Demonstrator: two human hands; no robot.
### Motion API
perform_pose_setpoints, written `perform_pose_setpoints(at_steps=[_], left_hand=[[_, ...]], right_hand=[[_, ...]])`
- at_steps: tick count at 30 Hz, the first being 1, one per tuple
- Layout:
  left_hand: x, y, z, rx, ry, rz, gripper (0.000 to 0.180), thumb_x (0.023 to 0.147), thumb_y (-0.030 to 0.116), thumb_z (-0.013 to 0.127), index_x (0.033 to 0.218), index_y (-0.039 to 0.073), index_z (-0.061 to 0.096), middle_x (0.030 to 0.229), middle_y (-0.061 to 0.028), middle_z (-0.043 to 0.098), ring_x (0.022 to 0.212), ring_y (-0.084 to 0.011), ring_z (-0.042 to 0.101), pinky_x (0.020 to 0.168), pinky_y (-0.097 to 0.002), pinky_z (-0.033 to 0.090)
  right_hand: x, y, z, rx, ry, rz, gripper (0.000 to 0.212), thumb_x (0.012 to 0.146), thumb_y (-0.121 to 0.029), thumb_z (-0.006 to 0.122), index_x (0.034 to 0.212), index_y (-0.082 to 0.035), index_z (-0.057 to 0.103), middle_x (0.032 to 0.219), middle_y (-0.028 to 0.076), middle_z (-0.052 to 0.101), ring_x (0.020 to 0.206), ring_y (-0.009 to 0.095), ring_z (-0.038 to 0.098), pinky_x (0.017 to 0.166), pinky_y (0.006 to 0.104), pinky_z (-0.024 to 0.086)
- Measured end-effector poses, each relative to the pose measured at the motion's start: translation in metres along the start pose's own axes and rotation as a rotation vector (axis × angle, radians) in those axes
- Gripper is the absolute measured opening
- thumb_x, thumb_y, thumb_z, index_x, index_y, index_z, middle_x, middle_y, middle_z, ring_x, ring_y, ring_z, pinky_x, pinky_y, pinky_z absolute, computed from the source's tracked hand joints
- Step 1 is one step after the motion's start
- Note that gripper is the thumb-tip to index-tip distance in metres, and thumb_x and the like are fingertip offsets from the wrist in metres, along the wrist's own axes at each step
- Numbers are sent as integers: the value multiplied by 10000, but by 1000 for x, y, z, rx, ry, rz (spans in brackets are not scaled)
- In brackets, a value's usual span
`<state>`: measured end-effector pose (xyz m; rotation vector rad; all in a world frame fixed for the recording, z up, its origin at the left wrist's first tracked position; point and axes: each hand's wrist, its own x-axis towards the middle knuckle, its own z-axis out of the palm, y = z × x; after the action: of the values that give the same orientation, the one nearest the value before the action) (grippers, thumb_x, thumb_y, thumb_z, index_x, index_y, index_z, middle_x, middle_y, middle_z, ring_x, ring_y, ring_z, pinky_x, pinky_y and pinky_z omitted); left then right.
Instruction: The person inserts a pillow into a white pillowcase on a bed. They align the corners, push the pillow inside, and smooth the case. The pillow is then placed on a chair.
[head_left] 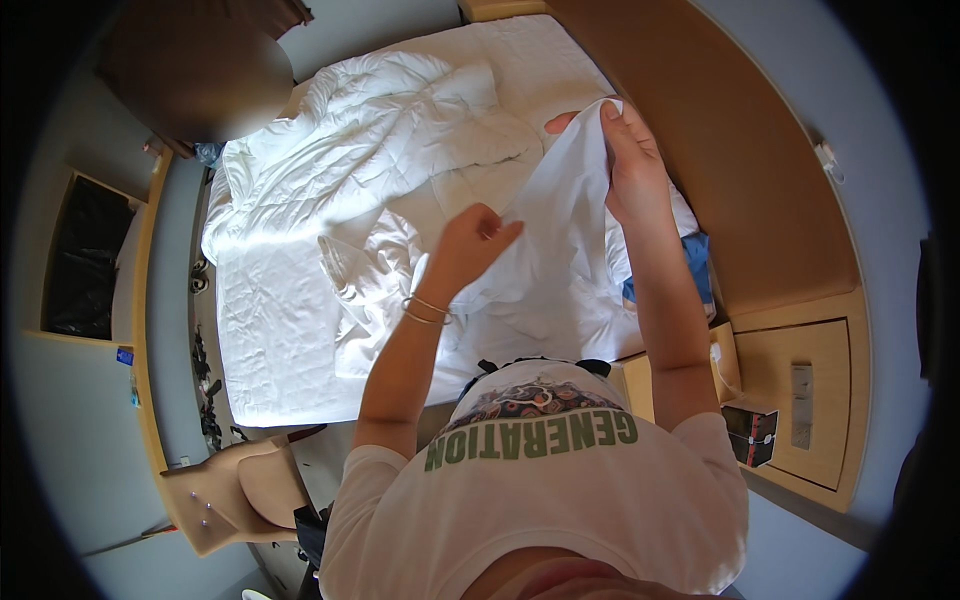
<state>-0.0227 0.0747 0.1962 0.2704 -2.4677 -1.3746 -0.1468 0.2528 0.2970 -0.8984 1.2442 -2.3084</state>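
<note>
A white cloth [565, 190], a piece of bed linen whose exact kind I cannot tell, hangs from my raised right hand [635, 150]. The thumb presses its top edge against the fingers behind. Lower and to the left, my left hand [472, 245] is beside the cloth with curled fingers and the thumb held apart, and I see nothing in its grip. A bracelet circles that wrist. Under both hands is a bed with a white sheet [270, 365]. More crumpled white linen [375, 265] lies left of my left hand.
A rumpled white duvet [370, 130] covers the bed's far left. Along the right runs a brown headboard [700, 130], with a blue and white item [697, 268] near it. A black box [750, 435] is by the wooden nightstand [800, 340]. A chair [235, 490] stands at lower left.
</note>
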Motion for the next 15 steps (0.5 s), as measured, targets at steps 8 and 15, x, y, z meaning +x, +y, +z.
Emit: perform_pose_setpoints(at_steps=[8, 15], left_hand=[[-2, -8, 58, -38, 134, -108, 205, 822, 207, 617, 846, 3, 604, 787, -170, 638, 691, -293, 604, 631, -356, 475], [-1, -42, -3, -852, 176, -532, 182, 915, 87, 494, 992, -7, 629, 862, -42, 639, 727, -135, 590, 672, -256, 473]], right_hand=[[-16, -23, 27, 30, 89, -103, 258, 1029, -239, 403, 931, -65, 566, 870, 115, 674, 720, 116, 586, 668, 233, 481], [-13, -11, -3, -620, 344, -56, 184, 950, -223, 579, 879, -69, 508, 629, -4, 467, 590, 39, 397, 573, 182, 305]])
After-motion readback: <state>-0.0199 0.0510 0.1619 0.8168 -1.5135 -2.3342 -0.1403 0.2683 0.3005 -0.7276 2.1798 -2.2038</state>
